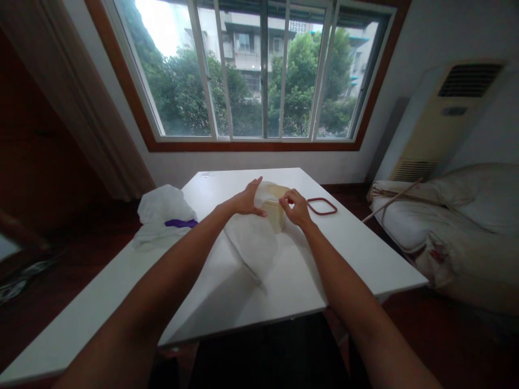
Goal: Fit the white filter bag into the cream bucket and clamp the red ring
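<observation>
A pale yellow, translucent bin [277,217] stands on the white table in front of me. A whitish plastic bag [255,240] covers part of its top and drapes down its left side onto the tabletop. My left hand [244,201] lies against the bag at the bin's left side, thumb and fingers spread apart. At the right of the rim, my right hand [295,208] is closed, its fingertips pinching the bag's edge. The bin's opening is partly hidden by the bag and my hands.
A dark red rounded-square ring [322,206] lies on the white table [348,259], right of the bin. Another crumpled white bag [164,208] with a purple strip [181,223] sits at the left edge. A covered sofa [454,216] stands right; the window [259,81] is ahead.
</observation>
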Demonstrator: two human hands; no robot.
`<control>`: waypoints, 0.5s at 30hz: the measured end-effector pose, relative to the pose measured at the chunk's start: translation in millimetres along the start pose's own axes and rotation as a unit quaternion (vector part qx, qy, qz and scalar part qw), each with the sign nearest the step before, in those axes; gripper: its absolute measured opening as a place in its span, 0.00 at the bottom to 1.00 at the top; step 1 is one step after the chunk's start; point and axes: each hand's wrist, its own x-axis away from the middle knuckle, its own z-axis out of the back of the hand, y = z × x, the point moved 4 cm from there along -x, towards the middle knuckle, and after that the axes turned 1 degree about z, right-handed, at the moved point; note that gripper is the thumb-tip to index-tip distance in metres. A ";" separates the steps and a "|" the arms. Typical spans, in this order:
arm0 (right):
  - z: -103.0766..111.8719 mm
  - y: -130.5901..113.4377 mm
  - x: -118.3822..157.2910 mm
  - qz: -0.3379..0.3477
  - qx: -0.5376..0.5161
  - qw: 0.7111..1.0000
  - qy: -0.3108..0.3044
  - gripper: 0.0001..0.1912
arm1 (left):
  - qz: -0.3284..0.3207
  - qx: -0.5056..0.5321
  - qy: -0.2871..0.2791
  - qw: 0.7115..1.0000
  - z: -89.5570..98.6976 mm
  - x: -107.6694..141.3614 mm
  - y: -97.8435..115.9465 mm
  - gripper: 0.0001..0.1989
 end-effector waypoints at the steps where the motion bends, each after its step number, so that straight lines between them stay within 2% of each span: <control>1: 0.2 0.3 -0.2 0.002 0.000 1.000 -0.002 0.14 | 0.021 -0.003 -0.020 1.000 -0.2 -0.3 -7.9 0.65; 5: 2.6 4.3 -0.3 0.001 0.006 1.000 -0.003 0.15 | 0.089 -0.078 -0.095 0.988 5.2 4.9 -34.3 0.46; 9: 5.8 9.5 0.2 -0.006 0.010 1.000 0.010 0.15 | 0.152 -0.182 -0.145 0.961 21.4 14.2 -63.4 0.26; 12: 6.3 11.0 -0.1 -0.010 0.013 1.000 0.010 0.16 | 0.217 -0.225 -0.162 0.936 39.4 24.4 -87.6 0.16; 15: 6.1 10.6 -0.6 -0.008 0.012 1.000 0.009 0.16 | 0.297 -0.284 -0.192 0.891 59.0 35.7 -108.4 0.12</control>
